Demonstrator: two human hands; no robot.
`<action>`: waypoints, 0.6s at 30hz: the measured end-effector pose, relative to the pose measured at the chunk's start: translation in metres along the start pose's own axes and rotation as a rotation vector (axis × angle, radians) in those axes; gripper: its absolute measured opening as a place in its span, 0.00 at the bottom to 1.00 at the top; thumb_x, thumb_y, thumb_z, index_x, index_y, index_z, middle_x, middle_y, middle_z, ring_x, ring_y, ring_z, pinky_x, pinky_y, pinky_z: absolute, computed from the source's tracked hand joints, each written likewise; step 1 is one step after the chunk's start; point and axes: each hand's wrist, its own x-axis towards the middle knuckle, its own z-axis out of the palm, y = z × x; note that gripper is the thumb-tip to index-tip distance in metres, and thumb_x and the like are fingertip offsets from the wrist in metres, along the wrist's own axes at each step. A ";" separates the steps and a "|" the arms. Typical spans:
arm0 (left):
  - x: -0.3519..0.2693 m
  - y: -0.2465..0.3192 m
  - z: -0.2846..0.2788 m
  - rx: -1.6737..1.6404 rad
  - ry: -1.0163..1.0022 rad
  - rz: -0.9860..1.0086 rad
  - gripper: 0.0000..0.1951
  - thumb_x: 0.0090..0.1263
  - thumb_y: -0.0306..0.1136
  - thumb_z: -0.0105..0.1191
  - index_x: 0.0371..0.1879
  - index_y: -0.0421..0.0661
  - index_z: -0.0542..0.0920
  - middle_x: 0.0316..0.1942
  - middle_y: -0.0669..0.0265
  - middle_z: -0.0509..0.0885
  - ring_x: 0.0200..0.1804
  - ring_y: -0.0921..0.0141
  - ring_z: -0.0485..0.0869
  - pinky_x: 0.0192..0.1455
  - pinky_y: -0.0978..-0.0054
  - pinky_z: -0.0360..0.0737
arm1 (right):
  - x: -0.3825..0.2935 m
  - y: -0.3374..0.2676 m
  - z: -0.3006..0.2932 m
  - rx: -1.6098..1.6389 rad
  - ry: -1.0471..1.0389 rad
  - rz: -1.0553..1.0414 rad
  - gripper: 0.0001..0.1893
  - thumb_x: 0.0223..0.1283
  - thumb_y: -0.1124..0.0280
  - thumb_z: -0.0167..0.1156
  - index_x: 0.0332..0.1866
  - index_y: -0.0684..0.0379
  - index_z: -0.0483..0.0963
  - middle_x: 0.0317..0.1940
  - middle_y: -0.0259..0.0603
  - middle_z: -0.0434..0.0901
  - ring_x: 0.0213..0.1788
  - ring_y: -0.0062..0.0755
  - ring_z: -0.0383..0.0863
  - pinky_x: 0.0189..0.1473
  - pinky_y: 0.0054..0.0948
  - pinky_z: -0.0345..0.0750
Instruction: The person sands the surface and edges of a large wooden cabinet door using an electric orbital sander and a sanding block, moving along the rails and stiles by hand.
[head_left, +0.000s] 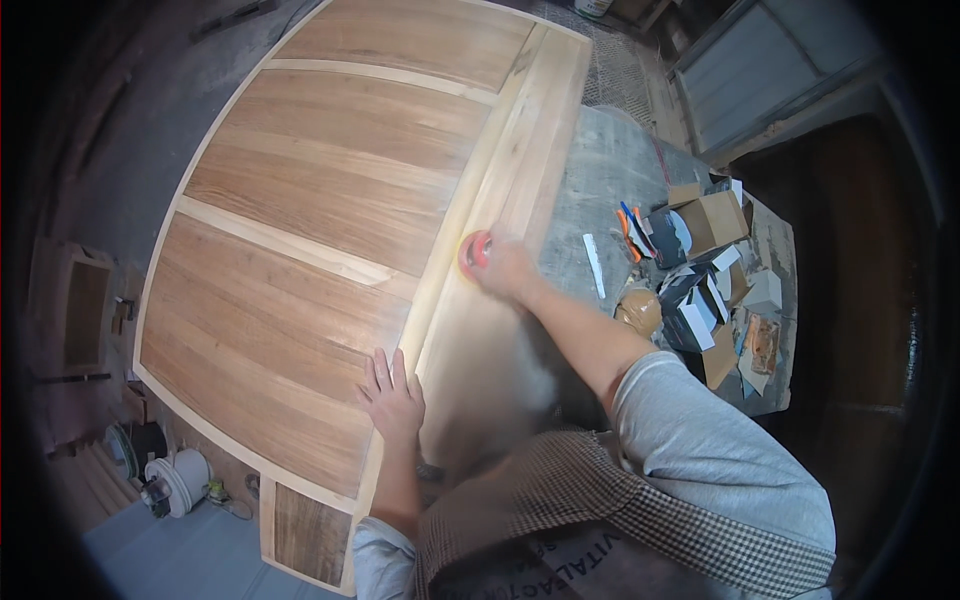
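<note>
My right hand (511, 268) is shut on a round red hand tool with a yellow rim, probably a disc sanding pad (472, 256). Motion blurs both, and the pad lies against the pale wooden side (517, 180) of a large panelled wooden piece. With fingers spread, my left hand (396, 401) presses on the near part of that piece, where a brown wood panel (277, 322) meets its pale frame rail (435, 262). It grips nothing. Below the pad, the pale surface (480, 360) looks hazy and smeared.
A worktable (600, 172) at the right bears open cardboard boxes (712, 225), a white strip (594, 265), orange-handled items (636, 234) and a roll of brown tape (639, 311). White buckets (184, 480) stand at the lower left. A pale cabinet or door (772, 67) is at the upper right.
</note>
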 end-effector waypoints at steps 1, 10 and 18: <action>0.001 0.001 0.000 -0.012 0.001 0.008 0.27 0.64 0.44 0.47 0.64 0.56 0.65 0.69 0.61 0.60 0.69 0.58 0.58 0.65 0.40 0.53 | -0.011 0.002 0.006 0.010 -0.039 -0.033 0.26 0.47 0.59 0.64 0.48 0.61 0.64 0.36 0.61 0.78 0.42 0.60 0.78 0.45 0.45 0.76; -0.045 0.002 -0.018 -0.125 -0.177 0.051 0.29 0.66 0.42 0.46 0.66 0.48 0.61 0.69 0.55 0.56 0.71 0.57 0.53 0.66 0.37 0.47 | -0.108 0.003 0.089 -0.021 -0.200 -0.459 0.11 0.54 0.62 0.54 0.34 0.59 0.73 0.31 0.49 0.78 0.37 0.51 0.79 0.40 0.45 0.77; -0.183 -0.004 0.042 -0.062 -0.069 0.255 0.22 0.63 0.45 0.46 0.54 0.51 0.74 0.64 0.62 0.65 0.69 0.63 0.57 0.59 0.33 0.55 | -0.155 -0.064 0.022 -0.044 -0.289 -0.360 0.35 0.35 0.65 0.70 0.55 0.58 0.65 0.42 0.56 0.74 0.46 0.55 0.76 0.49 0.43 0.75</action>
